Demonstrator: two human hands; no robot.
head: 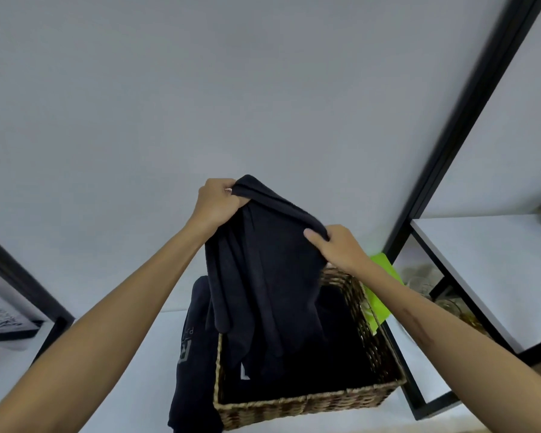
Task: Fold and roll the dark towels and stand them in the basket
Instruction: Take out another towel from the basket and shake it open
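Both hands gripped one dark towel [263, 276] by its top edge, the left hand [214, 203] higher than the right hand [338, 245]; the towel's long axis hung downward, its lower end dipping into the basket [306, 404] on the bench [122, 385].

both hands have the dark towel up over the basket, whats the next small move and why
Probably spread the hands apart to open the towel flat. The left hand and right hand pinch its top edge close together, so it hangs bunched and creased over the wicker basket, its lower end dangling inside. It is not folded or rolled yet, and an even fold likely needs it straightened first.
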